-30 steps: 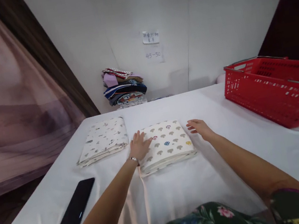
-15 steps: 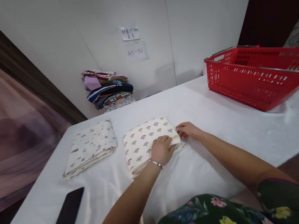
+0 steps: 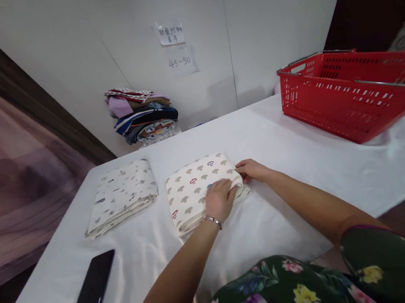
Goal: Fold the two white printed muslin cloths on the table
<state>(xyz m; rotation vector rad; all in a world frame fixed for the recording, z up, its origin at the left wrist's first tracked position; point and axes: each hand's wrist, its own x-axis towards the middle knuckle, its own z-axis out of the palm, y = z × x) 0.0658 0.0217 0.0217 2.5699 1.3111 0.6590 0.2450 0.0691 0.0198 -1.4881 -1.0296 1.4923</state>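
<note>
A folded cream cloth with a mushroom print [image 3: 189, 190] lies on the white-covered table in front of me. My left hand [image 3: 219, 201] rests on its near right part, fingers stretched out over the top layer and thumb at the near edge. At the right side of the cloth, my right hand [image 3: 252, 170] pinches its edge, which bulges up in a rounded fold between the two hands. The fingertips of the right hand are partly hidden by the fabric. Left of it lies another folded white cloth [image 3: 123, 191] with a small grey print, touched by neither hand.
A black phone [image 3: 90, 295] lies at the near left of the table [image 3: 304, 238]. On the right stands a red plastic basket [image 3: 339, 106] with metal handles. Folded textiles [image 3: 145, 114] are stacked by the wall, below two paper signs [image 3: 179, 61]. A pinkish drape [image 3: 6, 170] hangs at left.
The cloth's right edge has risen into a rounder fold under my right hand, and its yellow mushroom is now out of sight. My left hand stays almost in place. The view has tilted slightly.
</note>
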